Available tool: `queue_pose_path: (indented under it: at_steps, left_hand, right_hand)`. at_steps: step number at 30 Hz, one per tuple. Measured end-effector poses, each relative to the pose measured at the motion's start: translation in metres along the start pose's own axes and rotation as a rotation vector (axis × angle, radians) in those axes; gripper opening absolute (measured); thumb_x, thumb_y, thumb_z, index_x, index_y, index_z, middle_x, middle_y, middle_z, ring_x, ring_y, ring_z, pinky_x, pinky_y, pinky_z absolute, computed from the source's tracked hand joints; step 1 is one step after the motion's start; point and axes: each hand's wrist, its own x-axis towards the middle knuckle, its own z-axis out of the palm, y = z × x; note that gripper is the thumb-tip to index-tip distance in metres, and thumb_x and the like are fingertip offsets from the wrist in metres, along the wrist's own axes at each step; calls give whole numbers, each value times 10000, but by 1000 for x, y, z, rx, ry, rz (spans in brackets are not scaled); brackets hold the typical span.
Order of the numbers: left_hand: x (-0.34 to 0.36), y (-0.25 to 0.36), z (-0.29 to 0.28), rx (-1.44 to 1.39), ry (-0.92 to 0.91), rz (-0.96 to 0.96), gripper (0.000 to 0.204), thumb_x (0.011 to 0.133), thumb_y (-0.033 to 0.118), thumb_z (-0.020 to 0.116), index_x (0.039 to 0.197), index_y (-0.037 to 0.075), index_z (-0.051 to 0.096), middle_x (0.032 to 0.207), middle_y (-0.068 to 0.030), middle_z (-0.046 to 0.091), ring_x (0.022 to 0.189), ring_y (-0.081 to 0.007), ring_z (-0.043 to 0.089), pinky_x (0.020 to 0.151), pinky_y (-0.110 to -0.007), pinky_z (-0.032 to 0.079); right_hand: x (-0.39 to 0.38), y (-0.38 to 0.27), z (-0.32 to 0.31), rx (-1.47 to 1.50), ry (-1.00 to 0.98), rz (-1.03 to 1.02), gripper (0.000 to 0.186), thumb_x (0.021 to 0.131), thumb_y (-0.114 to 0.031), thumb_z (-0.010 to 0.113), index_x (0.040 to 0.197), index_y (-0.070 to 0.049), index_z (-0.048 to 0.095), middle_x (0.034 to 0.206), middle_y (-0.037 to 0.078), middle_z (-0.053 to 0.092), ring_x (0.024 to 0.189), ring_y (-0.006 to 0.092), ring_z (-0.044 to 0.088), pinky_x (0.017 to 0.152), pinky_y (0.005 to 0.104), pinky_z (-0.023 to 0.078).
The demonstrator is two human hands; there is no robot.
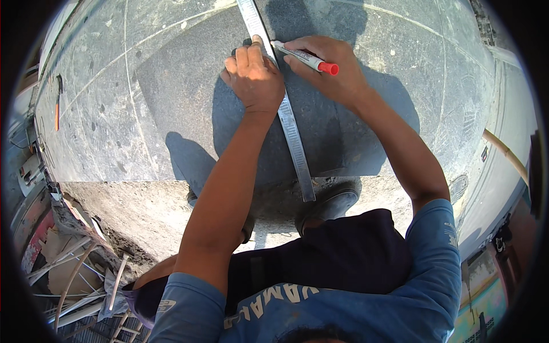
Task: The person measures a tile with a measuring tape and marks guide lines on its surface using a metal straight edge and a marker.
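While left hand (254, 80) (grip unclear) presses ruler (294, 137), likely steadying it | right hand (346, 66) grips marker (307, 58) | tip just right of left hand

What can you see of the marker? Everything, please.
The marker is a slim, plastic-looking pen with a white barrel, dark printing and a bright red end piece. It lies slanted in the right hand, gripped between thumb and fingers, which hide part of the barrel. The red end points toward the lower right; the writing end sits at the right edge of the metal ruler. Whether its tip touches the dark surface can't be told.
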Motion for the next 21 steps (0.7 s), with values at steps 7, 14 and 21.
queue_pose_path:
  at_steps: [7, 14, 21]
  left_hand:
    - [0, 0, 2, -9, -25, -28, 367, 818, 51, 619, 1173, 105, 695, 977, -49, 624, 928, -299, 551, 829, -470, 394]
    - [-3, -5, 4, 10, -4, 5, 333, 834, 52, 618, 1154, 95, 700, 975, -56, 624, 923, -305, 554, 806, -476, 393]
    - [-4, -15, 13, 43, 3, 43, 293, 828, 65, 630, 1107, 87, 716, 930, -65, 634, 878, -307, 567, 777, -476, 394]
  right_hand:
    - [-81, -39, -6, -14, -117, 106, 295, 848, -207, 743, 1095, -54, 687, 905, 135, 699, 790, 325, 677, 710, 408, 556]
    - [-163, -69, -8, 0, -145, 40, 337, 762, -68, 798, 1073, -15, 678, 896, 121, 696, 783, 265, 680, 671, 381, 556]
    - [-213, -78, -19, 52, -319, 49, 368, 753, -80, 790, 1096, -24, 668, 931, 119, 697, 808, 267, 681, 670, 376, 554]
